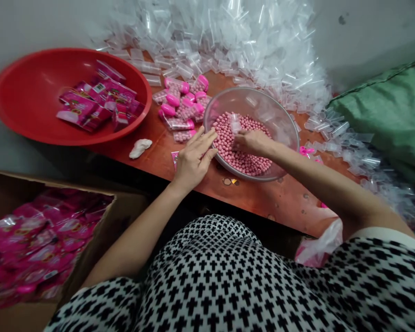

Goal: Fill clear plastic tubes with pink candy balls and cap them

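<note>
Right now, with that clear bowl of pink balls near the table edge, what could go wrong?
The left hand lies over the rim of the clear bowl, so pressure there might tip it and spill the pink balls. The right hand pinches a clear plastic tube among the balls, which could slip. The heap of clear plastic tubes could slide toward the bowl.

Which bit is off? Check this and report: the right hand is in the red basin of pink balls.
Wrong container. The right hand is in the clear bowl of pink balls, not the red basin; the head view shows it.
</note>
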The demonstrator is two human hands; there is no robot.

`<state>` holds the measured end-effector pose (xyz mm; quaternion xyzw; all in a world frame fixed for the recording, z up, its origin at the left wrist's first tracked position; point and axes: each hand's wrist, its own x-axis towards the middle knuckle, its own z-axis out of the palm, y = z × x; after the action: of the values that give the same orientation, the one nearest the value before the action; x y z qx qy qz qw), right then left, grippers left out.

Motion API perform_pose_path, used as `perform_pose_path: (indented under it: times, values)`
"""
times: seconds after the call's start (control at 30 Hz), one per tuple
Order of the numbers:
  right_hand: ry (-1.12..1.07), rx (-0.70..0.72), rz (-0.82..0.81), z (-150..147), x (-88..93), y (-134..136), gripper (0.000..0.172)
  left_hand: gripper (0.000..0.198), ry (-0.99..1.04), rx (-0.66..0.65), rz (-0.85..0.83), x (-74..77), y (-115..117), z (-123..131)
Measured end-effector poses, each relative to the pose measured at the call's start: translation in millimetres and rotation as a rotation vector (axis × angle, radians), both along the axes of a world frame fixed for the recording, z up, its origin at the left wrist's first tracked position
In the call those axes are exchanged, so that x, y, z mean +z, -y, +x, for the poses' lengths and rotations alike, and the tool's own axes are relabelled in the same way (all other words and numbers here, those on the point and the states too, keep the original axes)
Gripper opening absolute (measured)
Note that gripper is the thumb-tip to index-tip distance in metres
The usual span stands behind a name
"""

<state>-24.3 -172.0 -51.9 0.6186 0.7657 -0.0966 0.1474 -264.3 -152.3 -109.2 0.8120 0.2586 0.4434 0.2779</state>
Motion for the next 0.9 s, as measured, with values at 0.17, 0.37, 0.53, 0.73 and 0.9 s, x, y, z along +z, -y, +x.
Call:
perform_pose_path:
  times: [0.17, 0.37, 0.53, 0.73, 0.9]
  values:
    - [-0.697, -0.231, -0.130, -14, -21.8, -9, 0.007, 0.037, -0.019, 0.011, 0.004, -1.0, 0, -1]
    - [-1.344, -0.497, -0.186, 1, -6.4, 16, 0.034, 0.034, -0.060, 0.089, 0.011, 24.9, 0, 3]
    - [-1.451, -0.473, -0.063, -1, 12.3, 35, 0.053, 0.037, -0.110, -0.012, -0.172, 54.1, 0, 25]
    - [-1.389, -0.389, 0.030, 1, 20.3, 49, 0.050, 0.027, -0.023, -0.263, -0.434, 54.6, 0, 50]
    - [-0.658, -0.211, 0.183, 21, 24.9, 49, 0.022, 0.030, 0.065, -0.203, -0.558, 46.4, -1, 50]
